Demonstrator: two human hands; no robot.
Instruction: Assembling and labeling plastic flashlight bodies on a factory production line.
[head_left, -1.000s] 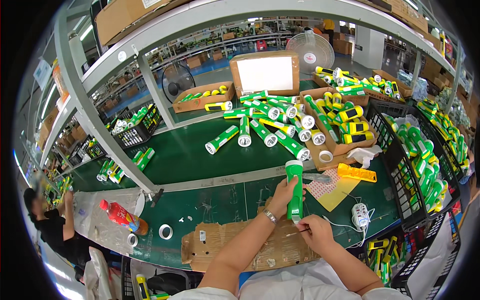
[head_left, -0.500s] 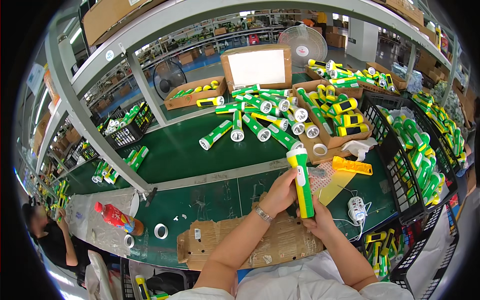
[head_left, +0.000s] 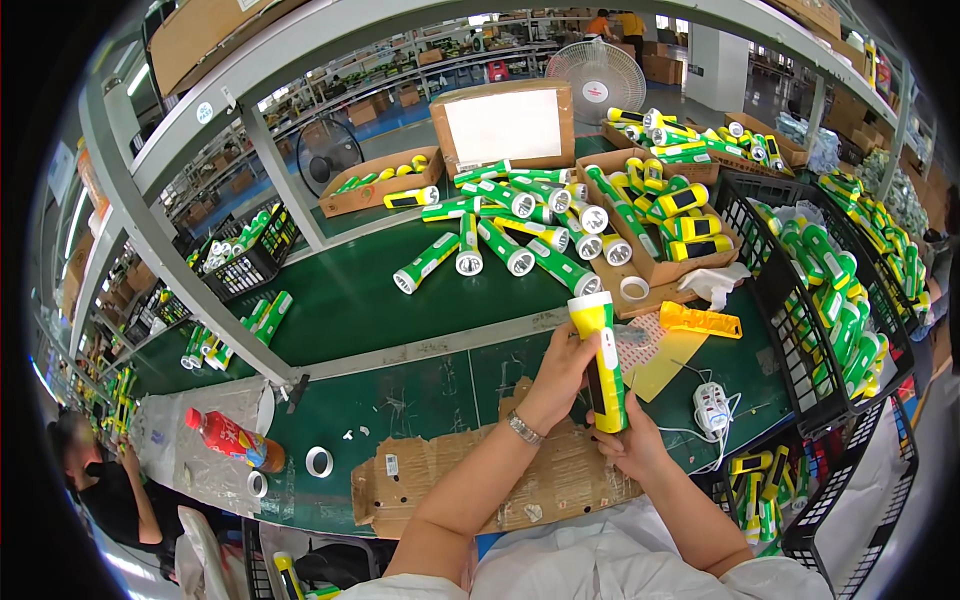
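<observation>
While the left hand [head_left: 562, 375] wraps round the torch [head_left: 609, 365] and the right hand [head_left: 637, 445] holds its tail end, the torch leans slightly, head up, above the near edge of the tabletop [head_left: 425, 400]. Cardboard [head_left: 440, 482] lies beneath; the power strip [head_left: 711, 408] sits toward the right edge, the bottle [head_left: 235, 440] toward the left, and more torches [head_left: 563, 269] lie beyond the far edge.

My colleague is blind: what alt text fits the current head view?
A person's left hand grips a green-yellow flashlight, the right hand at its lower end, over a green workbench. More flashlights lie beyond, loose and boxed; a black crate at right holds others.
</observation>
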